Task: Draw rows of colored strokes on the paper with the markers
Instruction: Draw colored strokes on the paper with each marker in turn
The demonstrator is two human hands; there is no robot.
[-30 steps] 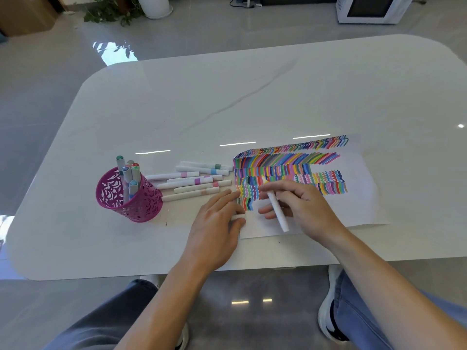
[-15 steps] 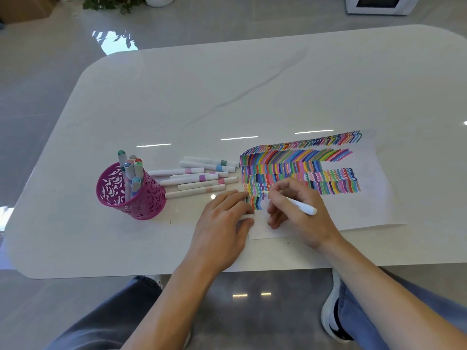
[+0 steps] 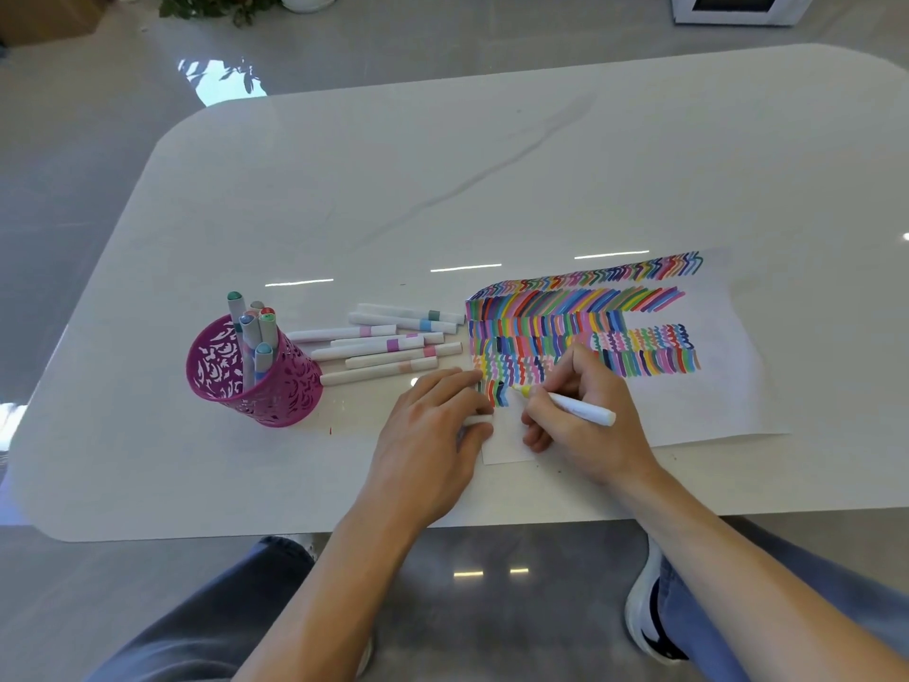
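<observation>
Head view shows your right hand with fingers closed around a white marker, its yellow tip touching the paper at the lowest row of strokes. Your left hand lies flat at the paper's 9 o'clock edge, with thumb and forefinger pinching a white cap. Loose markers and a pink cup are further toward 9 o'clock on the surface.

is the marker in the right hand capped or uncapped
Uncapped: the marker in the right hand shows a bare yellow tip at the paper, and the left hand pinches what looks like its white cap.
</observation>
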